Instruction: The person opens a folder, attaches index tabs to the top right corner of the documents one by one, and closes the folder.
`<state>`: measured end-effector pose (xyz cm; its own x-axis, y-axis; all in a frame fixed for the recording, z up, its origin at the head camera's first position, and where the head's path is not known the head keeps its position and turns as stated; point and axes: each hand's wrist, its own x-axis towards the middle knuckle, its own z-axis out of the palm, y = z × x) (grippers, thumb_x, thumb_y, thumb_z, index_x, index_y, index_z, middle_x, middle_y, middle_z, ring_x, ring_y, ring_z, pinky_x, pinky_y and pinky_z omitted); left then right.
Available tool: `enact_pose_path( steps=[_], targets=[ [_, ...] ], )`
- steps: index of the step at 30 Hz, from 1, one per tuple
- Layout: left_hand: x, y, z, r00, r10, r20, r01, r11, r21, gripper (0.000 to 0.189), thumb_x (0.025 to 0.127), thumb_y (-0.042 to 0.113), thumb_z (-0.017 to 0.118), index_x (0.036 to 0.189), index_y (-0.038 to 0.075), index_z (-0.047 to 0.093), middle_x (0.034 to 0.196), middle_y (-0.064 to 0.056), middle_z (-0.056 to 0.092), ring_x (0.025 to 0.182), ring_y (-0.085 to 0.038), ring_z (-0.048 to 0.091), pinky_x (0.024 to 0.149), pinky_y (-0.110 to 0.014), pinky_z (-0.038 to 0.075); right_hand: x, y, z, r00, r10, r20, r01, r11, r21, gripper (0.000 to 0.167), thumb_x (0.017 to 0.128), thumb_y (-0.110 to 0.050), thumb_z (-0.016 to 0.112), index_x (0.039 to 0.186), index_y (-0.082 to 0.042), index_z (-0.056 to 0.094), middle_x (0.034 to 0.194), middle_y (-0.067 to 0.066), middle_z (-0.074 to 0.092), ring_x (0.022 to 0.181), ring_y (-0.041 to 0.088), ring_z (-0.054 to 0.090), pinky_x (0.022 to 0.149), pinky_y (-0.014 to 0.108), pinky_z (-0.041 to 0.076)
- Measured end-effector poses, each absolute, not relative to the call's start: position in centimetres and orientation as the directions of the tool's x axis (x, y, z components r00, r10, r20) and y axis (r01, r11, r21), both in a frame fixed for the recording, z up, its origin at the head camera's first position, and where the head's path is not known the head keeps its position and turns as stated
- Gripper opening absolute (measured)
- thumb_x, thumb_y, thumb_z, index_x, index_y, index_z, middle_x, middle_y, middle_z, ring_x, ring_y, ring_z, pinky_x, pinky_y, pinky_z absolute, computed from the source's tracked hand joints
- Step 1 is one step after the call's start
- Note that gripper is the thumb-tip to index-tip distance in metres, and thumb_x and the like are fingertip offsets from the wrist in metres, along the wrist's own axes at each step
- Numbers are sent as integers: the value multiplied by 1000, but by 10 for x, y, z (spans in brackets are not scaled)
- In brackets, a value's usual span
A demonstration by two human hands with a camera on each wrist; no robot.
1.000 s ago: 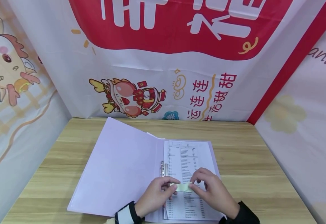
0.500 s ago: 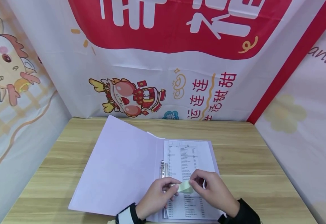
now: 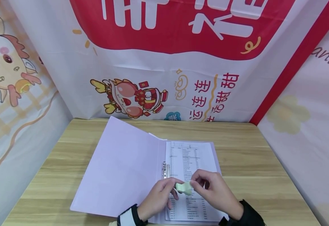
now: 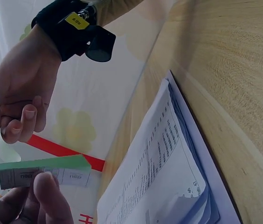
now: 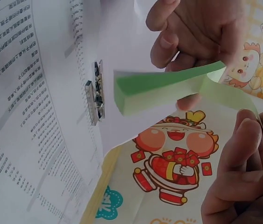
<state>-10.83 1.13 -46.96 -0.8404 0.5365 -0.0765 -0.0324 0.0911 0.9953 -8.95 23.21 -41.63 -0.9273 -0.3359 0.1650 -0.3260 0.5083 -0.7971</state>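
A narrow green sticky note pad [image 5: 169, 86] is held over the open folder's pages by my left hand [image 3: 161, 194]. In the left wrist view, the left thumb [image 4: 51, 198] presses against the pad's printed back. The right hand [image 3: 216, 191] pinches the free end of the top note [image 5: 231, 98] between thumb and forefinger. That pale green note curves away from the pad but still joins it at one end. Below both hands lie printed sheets [image 3: 192, 160] in a lilac folder [image 3: 124, 169], and a metal clip [image 3: 164, 170] sits along its spine.
The folder lies spread on a wooden table [image 3: 249, 163], its lilac cover slightly raised at the left. Printed cloth hangings [image 3: 164, 66] enclose the back and both sides. Each wrist wears a black strap.
The pad has turned and tilted in the left hand. The right hand has drawn the note's end up and away, so the strip, flat before, now bends off the pad.
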Motion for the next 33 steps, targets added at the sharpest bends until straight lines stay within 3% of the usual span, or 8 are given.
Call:
enact_pose_path(
  steps=[5, 9, 16, 23, 33],
  targets=[
    [-107, 13, -473, -836, 546, -58, 1, 107, 994, 33, 94, 0, 52, 124, 5, 67, 93, -8, 66, 54, -9, 55, 46, -23, 49, -89, 231, -414, -929, -336, 155, -315, 499, -807, 10, 99, -19, 68, 89, -18, 69, 76, -10, 60, 64, 5, 52, 55, 23, 44],
    [-107, 14, -476, -829, 558, -42, 24, 110, 994, 31, 90, 7, 70, 121, 10, 67, 106, -4, 65, 73, -12, 63, 50, -23, 52, -88, 230, -413, -931, -329, 158, -311, 492, -813, 11, 100, -19, 67, 90, -16, 69, 76, -10, 60, 63, 5, 50, 54, 23, 43],
    [-108, 15, -477, -866, 500, -1, 72, 126, 989, 21, 91, 21, 78, 109, 14, 71, 97, 2, 66, 77, -10, 63, 52, -26, 54, -86, 231, -411, -933, -323, 156, -306, 488, -818, 11, 100, -19, 66, 90, -17, 69, 77, -9, 60, 64, 6, 51, 56, 23, 44],
    [-107, 13, -476, -898, 437, 56, 122, 125, 985, 21, 87, 19, 82, 104, 12, 73, 95, 1, 69, 76, -9, 65, 52, -27, 56, -78, 237, -413, -966, -234, 113, -225, 536, -813, 13, 98, -22, 69, 86, -16, 69, 73, -10, 59, 64, 6, 51, 56, 24, 44],
    [-107, 13, -478, -915, 388, 109, 181, 155, 971, 20, 82, 18, 86, 100, 15, 76, 88, 5, 69, 75, -7, 63, 52, -21, 50, -74, 242, -426, -990, -135, 35, -105, 551, -828, 17, 95, -20, 73, 81, -14, 68, 72, -7, 59, 63, 7, 50, 56, 23, 43]
  ],
)
